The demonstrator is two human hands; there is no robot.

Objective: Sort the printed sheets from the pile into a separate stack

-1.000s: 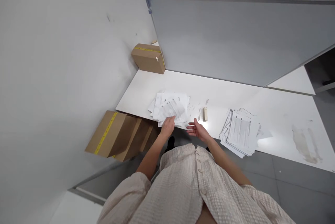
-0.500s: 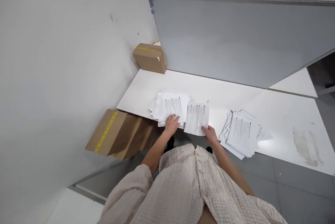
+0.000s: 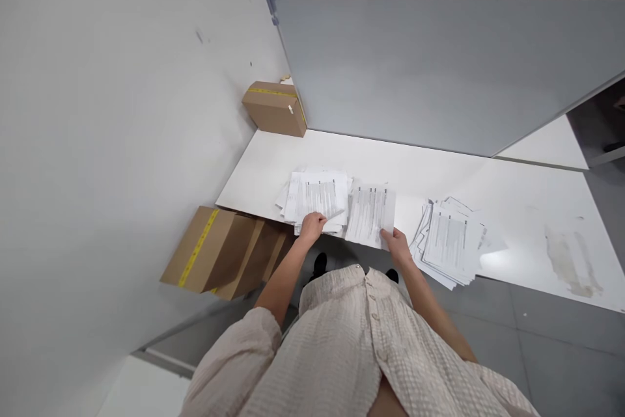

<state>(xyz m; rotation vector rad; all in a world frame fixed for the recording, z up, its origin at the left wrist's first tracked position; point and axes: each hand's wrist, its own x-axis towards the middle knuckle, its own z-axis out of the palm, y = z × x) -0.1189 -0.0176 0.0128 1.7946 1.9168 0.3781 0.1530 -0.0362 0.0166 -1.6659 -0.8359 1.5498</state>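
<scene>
printed sheet [image 3: 368,214] at the front of the counter [image 3: 415,173], between the left stack [image 3: 315,192] and the right stack [image 3: 448,238]. the right hand [image 3: 398,244] grips it at its near right corner, thumb on the printed face; whether it rests on the counter or is slightly raised cannot be told. the left hand [image 3: 312,227] pinches the near edge of the top sheet [image 3: 319,197] of the left stack, its near right corner curled up.

possible faults: two leaves could lift as one, since thin paper clings and the pile is uneven; a pull from one corner could crease the leaf or drag those beneath askew. the right stack is fanned and overhangs the counter's front edge, so a knock from the right forearm [image 3: 434,303] could tip its outer leaves to the floor [image 3: 561,365].

orientation: printed face up, header marks at the far end; long axis directed away from the body, leaning slightly right at the far end.
</scene>
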